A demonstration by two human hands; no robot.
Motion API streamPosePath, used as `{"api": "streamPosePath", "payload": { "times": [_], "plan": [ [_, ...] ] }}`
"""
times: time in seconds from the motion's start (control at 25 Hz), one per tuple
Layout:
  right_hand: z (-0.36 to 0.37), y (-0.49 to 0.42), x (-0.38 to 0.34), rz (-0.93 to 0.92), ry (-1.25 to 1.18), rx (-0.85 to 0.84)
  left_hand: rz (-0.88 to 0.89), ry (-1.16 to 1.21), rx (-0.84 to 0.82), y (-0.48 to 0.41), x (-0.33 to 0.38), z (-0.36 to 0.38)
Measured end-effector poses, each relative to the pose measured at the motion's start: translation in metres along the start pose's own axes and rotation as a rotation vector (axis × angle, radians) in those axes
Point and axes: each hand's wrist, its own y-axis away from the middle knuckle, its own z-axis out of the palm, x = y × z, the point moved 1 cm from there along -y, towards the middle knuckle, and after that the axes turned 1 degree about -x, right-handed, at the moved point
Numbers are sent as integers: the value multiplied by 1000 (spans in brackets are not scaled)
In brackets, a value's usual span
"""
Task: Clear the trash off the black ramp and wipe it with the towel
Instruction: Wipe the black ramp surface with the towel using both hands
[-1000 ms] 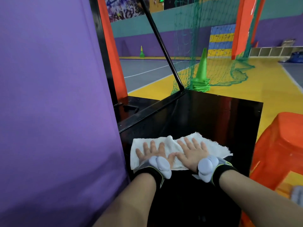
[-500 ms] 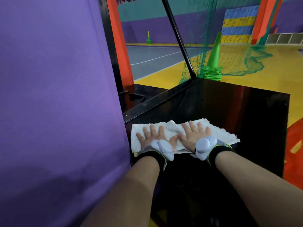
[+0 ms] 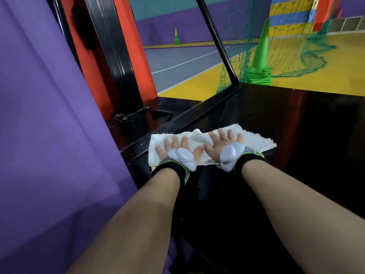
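Both hands, left hand (image 3: 176, 148) and right hand (image 3: 224, 144), press flat with fingers spread, gripping nothing, on the white towel (image 3: 254, 141) at the black ramp (image 3: 306, 123)'s near-left part; no trash visible, wiping apparently under way.

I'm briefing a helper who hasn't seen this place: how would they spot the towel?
Find the glossy black ramp beside the purple curtain. Near its left edge lies the towel, pressed flat under the left hand and right hand. It is the only white, fluffy thing there.
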Motion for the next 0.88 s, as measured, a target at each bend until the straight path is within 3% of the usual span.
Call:
{"api": "streamPosePath", "payload": {
  "times": [0.64, 0.88],
  "plan": [
    [-11, 160, 6, 131, -62, -118, 115, -48, -86, 128, -9, 14],
    [-12, 171, 3, 158, -6, -77, 127, -58, -81, 128, 3, 8]
  ]
}}
